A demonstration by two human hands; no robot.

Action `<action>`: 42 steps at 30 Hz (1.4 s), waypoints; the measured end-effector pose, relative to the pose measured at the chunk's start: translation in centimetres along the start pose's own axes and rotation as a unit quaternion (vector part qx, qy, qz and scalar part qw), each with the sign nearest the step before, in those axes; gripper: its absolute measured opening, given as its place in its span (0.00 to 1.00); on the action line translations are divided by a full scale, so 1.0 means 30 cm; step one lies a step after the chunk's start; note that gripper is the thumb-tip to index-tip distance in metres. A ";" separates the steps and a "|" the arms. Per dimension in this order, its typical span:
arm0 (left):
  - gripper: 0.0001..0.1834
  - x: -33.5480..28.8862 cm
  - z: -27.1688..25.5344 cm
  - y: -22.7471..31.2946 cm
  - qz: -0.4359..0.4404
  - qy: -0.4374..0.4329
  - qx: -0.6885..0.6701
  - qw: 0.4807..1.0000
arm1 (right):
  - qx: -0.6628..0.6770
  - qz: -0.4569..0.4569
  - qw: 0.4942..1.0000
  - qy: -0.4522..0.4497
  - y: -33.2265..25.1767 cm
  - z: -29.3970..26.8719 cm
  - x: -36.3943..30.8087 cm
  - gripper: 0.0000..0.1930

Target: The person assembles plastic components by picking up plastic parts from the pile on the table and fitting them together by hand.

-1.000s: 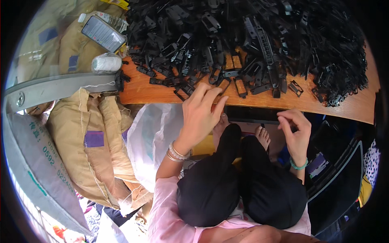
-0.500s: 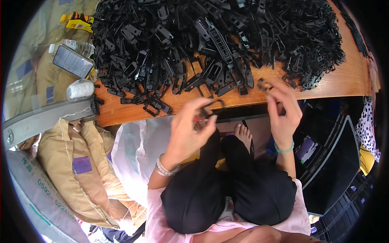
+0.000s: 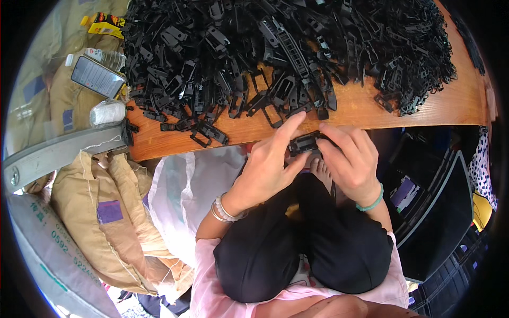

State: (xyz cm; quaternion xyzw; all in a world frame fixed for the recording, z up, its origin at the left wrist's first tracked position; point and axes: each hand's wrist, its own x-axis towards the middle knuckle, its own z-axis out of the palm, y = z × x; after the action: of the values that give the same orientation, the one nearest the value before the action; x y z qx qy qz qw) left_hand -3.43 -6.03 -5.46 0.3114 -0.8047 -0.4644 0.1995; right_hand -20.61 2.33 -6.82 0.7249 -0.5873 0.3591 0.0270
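Hands: since the earlier frame, the left hand (image 3: 270,161) and the right hand (image 3: 352,164) have come together at the centre of the frame.
Wooden table (image 3: 347,108): it spans the upper frame, its near edge just beyond the fingers, seemingly to keep everything within reach.
Pile of black parts (image 3: 172,40): heaped across the upper frame, with strays near the front edge, perhaps for easy picking.
Brown sack (image 3: 85,212): left of frame, beside the table, apparently out of the way.
Phone (image 3: 98,77): upper left, screen up, likely placed for viewing.
Black frame piece (image 3: 304,143): centre, just below the table edge; the right fingertips pinch its right end, probably to steady it. The left thumb lies along its lower side, index finger extended; whether that hand grips, one cannot tell.
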 end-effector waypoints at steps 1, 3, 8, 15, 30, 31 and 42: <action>0.37 0.000 0.000 0.006 -0.025 -0.012 0.004 1.000 | 0.000 -0.005 1.000 0.000 0.000 0.000 -0.003 0.12; 0.37 0.001 0.000 0.007 -0.016 -0.009 -0.002 1.000 | 0.000 -0.011 1.000 0.001 -0.001 -0.001 -0.002 0.13; 0.36 0.006 0.008 -0.014 0.059 0.015 0.004 0.998 | 0.078 0.007 0.996 -0.040 0.018 -0.010 0.007 0.12; 0.32 -0.002 0.018 -0.022 0.105 0.006 -0.004 0.994 | 0.163 0.063 0.985 -0.016 0.016 -0.013 0.003 0.12; 0.06 0.009 0.042 -0.011 -0.037 -0.008 -0.337 0.941 | 0.417 0.208 0.885 0.012 0.017 0.001 -0.043 0.08; 0.04 0.018 0.042 -0.003 -0.081 -0.020 -0.408 0.909 | 0.417 0.207 0.885 0.014 0.020 0.008 -0.054 0.08; 0.06 0.208 -0.100 -0.034 0.121 0.128 0.182 0.968 | 0.549 0.390 0.739 0.020 0.011 0.044 -0.077 0.06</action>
State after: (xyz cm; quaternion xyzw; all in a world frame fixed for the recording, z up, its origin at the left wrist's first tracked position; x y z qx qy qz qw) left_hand -5.82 -12.57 -4.69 0.2995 -0.8750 -0.2393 0.2955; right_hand -20.38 3.54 -9.20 0.3146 -0.5190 0.6126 -0.5064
